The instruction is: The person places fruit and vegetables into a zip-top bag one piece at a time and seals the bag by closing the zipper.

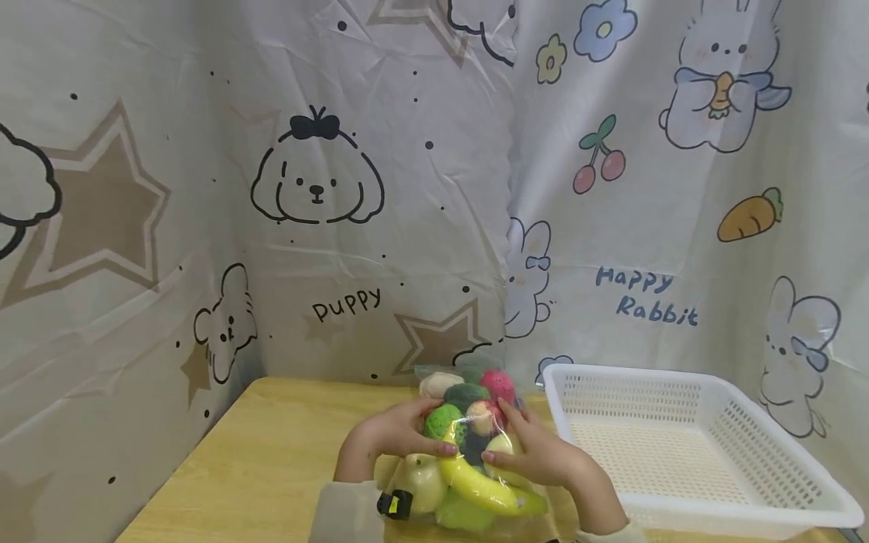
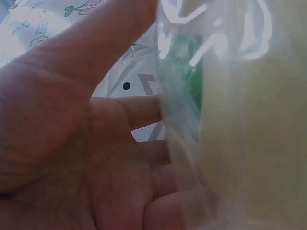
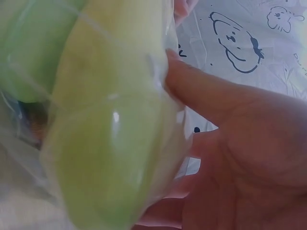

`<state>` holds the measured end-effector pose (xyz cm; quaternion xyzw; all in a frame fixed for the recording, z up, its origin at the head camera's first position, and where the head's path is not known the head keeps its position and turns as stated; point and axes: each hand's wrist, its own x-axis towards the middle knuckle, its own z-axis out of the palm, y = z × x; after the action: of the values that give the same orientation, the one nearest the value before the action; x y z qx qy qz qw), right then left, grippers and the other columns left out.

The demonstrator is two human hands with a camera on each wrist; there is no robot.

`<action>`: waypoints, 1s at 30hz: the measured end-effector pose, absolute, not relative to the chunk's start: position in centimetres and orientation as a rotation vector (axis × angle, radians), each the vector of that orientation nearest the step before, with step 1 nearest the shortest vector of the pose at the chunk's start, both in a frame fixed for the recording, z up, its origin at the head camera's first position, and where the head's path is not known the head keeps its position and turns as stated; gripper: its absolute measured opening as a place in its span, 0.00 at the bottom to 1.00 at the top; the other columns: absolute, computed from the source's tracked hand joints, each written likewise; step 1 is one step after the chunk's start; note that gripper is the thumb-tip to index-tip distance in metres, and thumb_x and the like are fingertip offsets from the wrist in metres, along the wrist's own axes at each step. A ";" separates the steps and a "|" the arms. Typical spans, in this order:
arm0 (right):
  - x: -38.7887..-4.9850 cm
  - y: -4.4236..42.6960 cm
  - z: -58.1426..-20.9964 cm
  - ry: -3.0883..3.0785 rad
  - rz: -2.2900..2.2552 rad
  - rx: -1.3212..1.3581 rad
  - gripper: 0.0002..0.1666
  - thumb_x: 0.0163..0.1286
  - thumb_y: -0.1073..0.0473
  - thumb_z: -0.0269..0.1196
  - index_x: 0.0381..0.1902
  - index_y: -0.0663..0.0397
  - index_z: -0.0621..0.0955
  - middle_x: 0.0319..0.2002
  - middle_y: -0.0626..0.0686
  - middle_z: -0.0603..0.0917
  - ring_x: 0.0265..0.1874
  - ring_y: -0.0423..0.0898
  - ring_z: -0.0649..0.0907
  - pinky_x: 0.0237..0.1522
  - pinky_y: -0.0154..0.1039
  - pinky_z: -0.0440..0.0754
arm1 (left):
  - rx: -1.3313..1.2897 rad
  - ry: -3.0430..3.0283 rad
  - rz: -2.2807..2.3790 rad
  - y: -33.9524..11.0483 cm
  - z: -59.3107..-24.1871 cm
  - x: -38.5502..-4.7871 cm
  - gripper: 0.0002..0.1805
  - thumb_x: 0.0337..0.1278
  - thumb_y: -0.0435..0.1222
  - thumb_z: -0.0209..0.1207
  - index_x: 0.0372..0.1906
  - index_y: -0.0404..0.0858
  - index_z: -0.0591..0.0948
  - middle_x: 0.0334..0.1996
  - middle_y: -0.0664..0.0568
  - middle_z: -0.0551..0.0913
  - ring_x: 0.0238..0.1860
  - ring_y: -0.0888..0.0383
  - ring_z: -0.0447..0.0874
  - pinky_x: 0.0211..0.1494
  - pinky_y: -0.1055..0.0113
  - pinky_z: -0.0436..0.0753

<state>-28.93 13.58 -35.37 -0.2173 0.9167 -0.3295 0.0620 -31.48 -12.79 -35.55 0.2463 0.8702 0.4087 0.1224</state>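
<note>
A clear plastic bag (image 1: 425,372) packed with fruit and vegetable shapes stands upright at the table's front. My left hand (image 1: 394,436) grips its left side and my right hand (image 1: 546,454) its right side, thumbs across the front. Through the plastic show a yellow banana (image 1: 485,492), a textured green ball (image 1: 444,422), a pale yellow round fruit (image 1: 419,483) and a pink-red fruit (image 1: 497,385). In the left wrist view the fingers (image 2: 144,112) reach behind the bag. The right wrist view has the thumb (image 3: 201,86) against a yellow-green piece (image 3: 110,158).
A white perforated plastic basket (image 1: 747,516) stands to the right on the wooden table (image 1: 271,452). Behind hangs a printed curtain (image 1: 407,249) with puppies and rabbits. A small black object (image 1: 395,504) with a yellow mark is at my left sleeve (image 1: 346,513).
</note>
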 end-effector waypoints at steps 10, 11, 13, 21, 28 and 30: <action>-29.1 13.1 -35.2 2.763 -0.990 -0.754 0.56 0.66 0.45 0.70 0.79 0.67 0.56 0.72 0.80 0.57 0.71 0.77 0.60 0.67 0.73 0.62 | 0.734 2.531 1.231 -13.8 -35.5 -31.3 0.45 0.55 0.44 0.74 0.74 0.31 0.67 0.64 0.39 0.77 0.65 0.39 0.74 0.68 0.41 0.72; -29.2 13.1 -35.1 2.769 -0.985 -0.773 0.56 0.66 0.46 0.70 0.78 0.67 0.56 0.72 0.80 0.57 0.71 0.77 0.60 0.67 0.73 0.63 | 0.739 2.524 1.240 -13.9 -35.5 -31.3 0.45 0.56 0.44 0.73 0.74 0.31 0.66 0.64 0.39 0.77 0.65 0.39 0.74 0.68 0.41 0.73; -29.4 12.8 -34.9 2.788 -0.979 -0.812 0.55 0.67 0.47 0.70 0.78 0.68 0.56 0.71 0.80 0.58 0.70 0.77 0.63 0.66 0.72 0.64 | 0.734 2.518 1.253 -14.1 -35.5 -31.4 0.45 0.57 0.44 0.72 0.74 0.31 0.65 0.65 0.37 0.75 0.64 0.37 0.75 0.67 0.40 0.74; -30.0 12.4 -35.2 2.811 -0.994 -0.760 0.54 0.65 0.48 0.72 0.78 0.67 0.58 0.71 0.80 0.60 0.68 0.77 0.66 0.65 0.72 0.66 | 0.742 2.603 1.145 -14.2 -35.5 -31.6 0.48 0.58 0.52 0.70 0.76 0.35 0.63 0.68 0.34 0.72 0.67 0.34 0.70 0.68 0.38 0.70; -29.3 12.2 -35.8 2.805 -1.001 -0.730 0.53 0.67 0.47 0.70 0.77 0.68 0.59 0.70 0.81 0.59 0.67 0.78 0.67 0.64 0.73 0.67 | 0.657 2.692 1.136 -14.2 -35.7 -30.2 0.49 0.51 0.50 0.75 0.74 0.33 0.66 0.68 0.30 0.70 0.69 0.30 0.66 0.69 0.34 0.66; -29.2 12.0 -35.7 2.837 -1.019 -0.753 0.52 0.68 0.47 0.69 0.77 0.68 0.58 0.69 0.80 0.62 0.65 0.77 0.69 0.63 0.72 0.69 | 0.597 2.763 1.126 -14.1 -35.6 -29.8 0.51 0.47 0.49 0.77 0.73 0.32 0.67 0.70 0.28 0.67 0.71 0.27 0.61 0.70 0.31 0.63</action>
<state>-29.19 12.03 -35.72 -0.2424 0.9129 -0.3279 0.0169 -29.78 -14.09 -35.56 0.1960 0.9069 0.3697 0.0492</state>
